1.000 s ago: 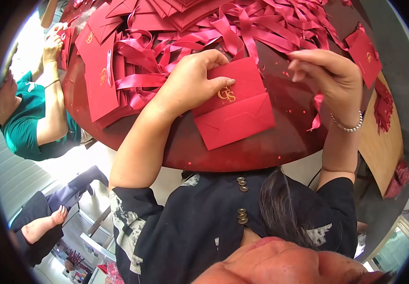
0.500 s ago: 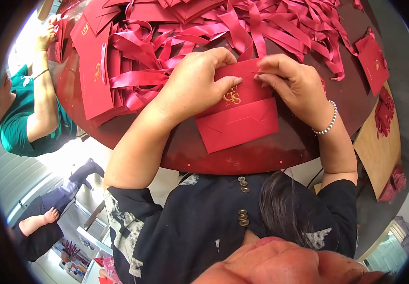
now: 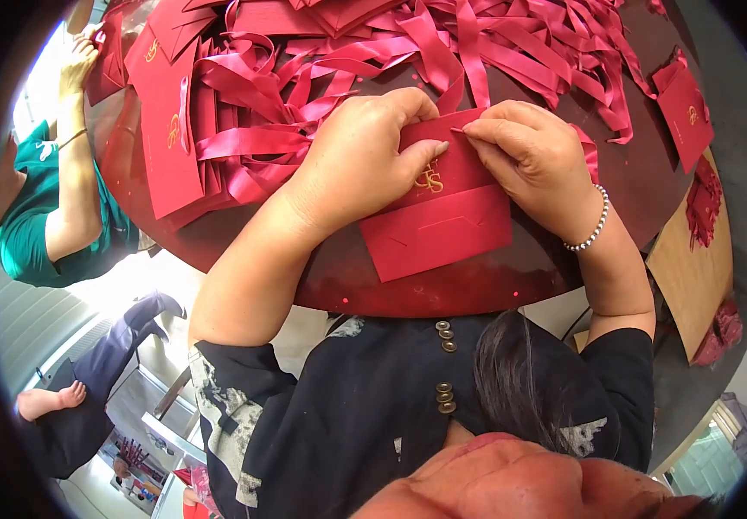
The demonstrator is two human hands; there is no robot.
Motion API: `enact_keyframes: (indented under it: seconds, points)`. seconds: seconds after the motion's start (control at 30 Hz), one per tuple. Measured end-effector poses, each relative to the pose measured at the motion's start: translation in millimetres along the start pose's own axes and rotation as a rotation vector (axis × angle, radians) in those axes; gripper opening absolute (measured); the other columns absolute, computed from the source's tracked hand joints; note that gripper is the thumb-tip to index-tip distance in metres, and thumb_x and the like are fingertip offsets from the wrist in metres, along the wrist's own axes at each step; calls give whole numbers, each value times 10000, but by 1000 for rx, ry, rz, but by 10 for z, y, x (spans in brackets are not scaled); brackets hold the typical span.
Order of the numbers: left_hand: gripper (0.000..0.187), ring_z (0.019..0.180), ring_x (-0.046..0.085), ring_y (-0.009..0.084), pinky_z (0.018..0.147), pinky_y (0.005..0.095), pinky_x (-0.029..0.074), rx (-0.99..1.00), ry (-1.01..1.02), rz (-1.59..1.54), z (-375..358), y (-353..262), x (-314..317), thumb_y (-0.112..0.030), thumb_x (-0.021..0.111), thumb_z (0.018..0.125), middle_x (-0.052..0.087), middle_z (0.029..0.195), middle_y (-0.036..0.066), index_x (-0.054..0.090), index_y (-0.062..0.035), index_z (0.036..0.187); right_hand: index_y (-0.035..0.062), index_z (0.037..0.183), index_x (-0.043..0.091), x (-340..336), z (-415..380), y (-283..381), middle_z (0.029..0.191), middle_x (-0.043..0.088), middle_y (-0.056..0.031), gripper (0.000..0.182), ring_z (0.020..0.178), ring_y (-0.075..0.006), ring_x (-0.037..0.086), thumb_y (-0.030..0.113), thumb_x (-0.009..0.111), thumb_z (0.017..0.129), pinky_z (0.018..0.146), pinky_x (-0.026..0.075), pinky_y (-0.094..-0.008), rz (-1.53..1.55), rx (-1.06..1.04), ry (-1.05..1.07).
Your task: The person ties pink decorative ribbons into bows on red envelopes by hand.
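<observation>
A small red paper gift bag (image 3: pixel 436 232) with gold lettering lies flat at the near edge of the table, its folded bottom toward me. My left hand (image 3: pixel 360 147) grips its left side, with the thumb on the front near the lettering and the fingers behind. My right hand (image 3: pixel 533 160) is pinched at the bag's upper right, the tip of a red ribbon (image 3: pixel 458 131) showing at its fingertips. More ribbon shows behind that hand. Whether the ribbon passes through a hole is hidden by the fingers.
Stacked red bags (image 3: pixel 170 143) with ribbon handles stand left on the dark red table (image 3: pixel 416 298). Loose ribbons (image 3: pixel 529 52) heap at the back; another bag (image 3: pixel 683 111) lies right. A co-worker in a green shirt (image 3: pixel 70 229) handles bags at far left. A wooden board (image 3: pixel 698 268) sits right.
My right hand has shifted slightly, and the ribbon tip now shows more clearly at its fingertips. My left hand keeps its hold on the bag. The co-worker's hand at left has moved a little.
</observation>
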State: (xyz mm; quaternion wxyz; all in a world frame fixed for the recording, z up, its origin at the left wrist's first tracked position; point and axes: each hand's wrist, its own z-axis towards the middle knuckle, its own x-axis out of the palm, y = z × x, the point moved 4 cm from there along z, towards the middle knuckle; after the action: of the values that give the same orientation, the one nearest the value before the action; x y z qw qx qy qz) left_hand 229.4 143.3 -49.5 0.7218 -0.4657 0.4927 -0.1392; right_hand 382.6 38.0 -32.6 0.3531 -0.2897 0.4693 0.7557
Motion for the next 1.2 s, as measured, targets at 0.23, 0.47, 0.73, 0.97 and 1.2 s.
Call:
enact_keyframes:
  seconds: [0.23, 0.47, 0.73, 0.97, 1.2]
  points:
    - [173, 756, 700, 320, 678, 363, 543, 183, -154, 158, -42, -112, 6, -37, 746, 831, 701, 825, 170, 666, 18, 974, 5, 952, 678, 69, 56, 281, 890, 669, -115, 189, 791, -302, 659, -21, 723, 770, 697, 540, -378, -235, 8, 42]
    - [150, 752, 689, 339, 666, 375, 538, 161, -148, 144, -64, -104, 68, -26, 738, 823, 693, 826, 170, 659, 12, 945, 10, 927, 664, 72, 15, 246, 877, 663, -112, 176, 779, -309, 654, 3, 725, 761, 689, 538, -386, -238, 49, 32]
    - [115, 748, 716, 291, 687, 346, 545, 116, -104, 39, -38, -103, 19, -23, 709, 858, 714, 834, 169, 667, 21, 956, 3, 902, 690, 126, 51, 199, 858, 696, -121, 121, 773, -317, 678, 4, 729, 787, 703, 556, -377, -247, 21, -7]
    - [145, 770, 695, 314, 686, 367, 543, 228, -53, 95, -35, -131, 3, -53, 739, 833, 694, 832, 144, 671, -16, 956, 13, 940, 707, -138, 73, 68, 918, 708, -106, 189, 836, -263, 673, -16, 776, 767, 749, 544, -340, -15, 19, 43]
    - [207, 719, 661, 320, 644, 391, 532, 465, -43, 128, -151, -327, 13, -71, 780, 776, 660, 791, 112, 658, -49, 942, 6, 952, 700, -321, 176, 53, 911, 651, -52, 204, 856, -164, 624, 32, 806, 780, 732, 496, -300, 450, 181, 365]
